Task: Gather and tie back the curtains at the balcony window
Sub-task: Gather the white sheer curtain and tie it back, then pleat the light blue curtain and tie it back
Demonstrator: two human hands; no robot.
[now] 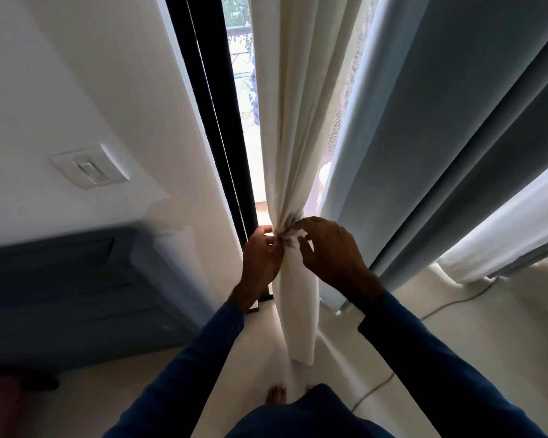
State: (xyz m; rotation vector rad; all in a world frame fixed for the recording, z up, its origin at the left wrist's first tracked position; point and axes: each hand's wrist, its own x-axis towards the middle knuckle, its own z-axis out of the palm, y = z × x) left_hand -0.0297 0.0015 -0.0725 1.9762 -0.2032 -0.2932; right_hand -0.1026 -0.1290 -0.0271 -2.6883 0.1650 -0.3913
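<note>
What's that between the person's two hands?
The cream curtain, gathered into a tight bunch. The left hand and right hand pinch it from either side, as the head view shows.

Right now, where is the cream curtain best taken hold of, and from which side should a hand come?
Probably at the gathered waist, where the folds of the cream curtain bunch narrow enough for one hand to encircle. The left hand and right hand pinch it there. Come from the room side, since the blue curtain hangs close on its right.
</note>
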